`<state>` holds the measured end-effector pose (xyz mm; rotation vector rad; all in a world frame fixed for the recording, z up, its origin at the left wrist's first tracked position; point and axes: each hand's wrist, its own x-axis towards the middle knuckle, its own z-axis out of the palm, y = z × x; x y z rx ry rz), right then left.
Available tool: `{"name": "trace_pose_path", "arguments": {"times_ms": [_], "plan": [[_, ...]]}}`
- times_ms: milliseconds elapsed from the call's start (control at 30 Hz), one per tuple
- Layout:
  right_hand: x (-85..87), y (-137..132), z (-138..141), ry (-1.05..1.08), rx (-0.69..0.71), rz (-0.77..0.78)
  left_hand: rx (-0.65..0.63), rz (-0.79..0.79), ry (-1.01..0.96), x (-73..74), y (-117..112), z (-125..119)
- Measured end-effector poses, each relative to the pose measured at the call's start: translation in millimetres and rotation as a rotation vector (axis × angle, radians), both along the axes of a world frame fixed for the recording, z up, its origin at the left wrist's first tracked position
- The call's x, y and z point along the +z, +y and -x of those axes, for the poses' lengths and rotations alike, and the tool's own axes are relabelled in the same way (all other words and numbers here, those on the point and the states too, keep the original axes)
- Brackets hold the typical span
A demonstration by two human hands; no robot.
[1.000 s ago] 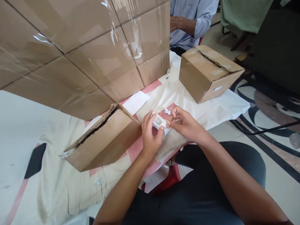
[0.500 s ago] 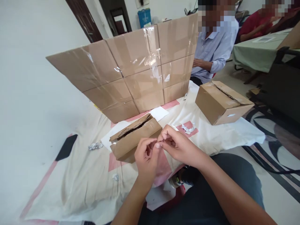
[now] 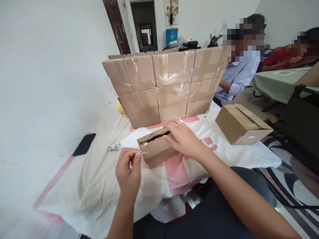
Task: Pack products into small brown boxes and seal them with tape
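Note:
A small cardboard box lies in front of me, with a dark, ragged slit along its top. My right hand reaches over the box's right end, fingers stretched out; I cannot tell how firmly it touches. Just off the left end of the box is my left hand, its thumb and fingertips pinched together. Anything in that pinch is too small to make out. Crumpled clear tape sits left of the box, and another crumpled piece lies right of it.
Taped cardboard boxes form a wall behind the small box. A larger carton stands at the right of the cloth-covered table. A black phone-like slab lies far left. A person in a light blue shirt sits beyond.
My hands, earlier pinched together before the box, have parted. The left has gone left; the right has moved onto the box's right end, its fingers straightened. The view has shifted too.

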<state>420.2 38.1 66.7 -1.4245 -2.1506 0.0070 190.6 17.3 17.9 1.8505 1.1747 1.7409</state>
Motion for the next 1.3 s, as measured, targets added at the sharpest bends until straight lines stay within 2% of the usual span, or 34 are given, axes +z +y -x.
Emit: {"name": "trace_pose_path", "arguments": {"times_ms": [100, 200, 300, 433, 567, 667, 833, 933, 1000, 1133, 1300], "plan": [[-14.3, 19, 19, -0.202, 0.170, 0.100, -0.166, 0.227, 0.086, 6.7, 19, 31], [-38.5, 29, 27, -0.267, 0.193, 0.185, -0.266, 0.421, 0.186, 8.9, 32, 45], [-53.6, 28, 26, -0.249, 0.177, 0.164, -0.326, 0.549, 0.285, 8.2, 43, 45], [-58.1, 24, 23, -0.253, 0.158, 0.115, -0.342, 0.567, 0.398, 2.2, 60, 36], [-58.8, 23, 24, -0.271, 0.144, 0.102, -0.235, 0.536, 0.431, -7.8, 72, 30], [-58.3, 23, 24, -0.276, 0.139, 0.098, -0.155, 0.515, 0.465, -12.0, 73, 28], [-56.8, 23, 25, -0.269, 0.147, 0.094, -0.062, 0.477, 0.563, -6.6, 65, 28], [-57.6, 24, 25, -0.251, 0.149, 0.089, -0.011, 0.494, 0.563, -3.9, 69, 28], [-58.8, 25, 25, -0.243, 0.147, 0.077, -0.026, 0.555, 0.501, -6.5, 76, 27], [-62.1, 27, 26, -0.247, 0.125, 0.057, -0.155, 0.686, 0.372, -17.6, 87, 20], [-67.1, 30, 30, -0.220, 0.086, 0.029, -0.283, 0.822, 0.270, -22.3, 85, 23]]}}
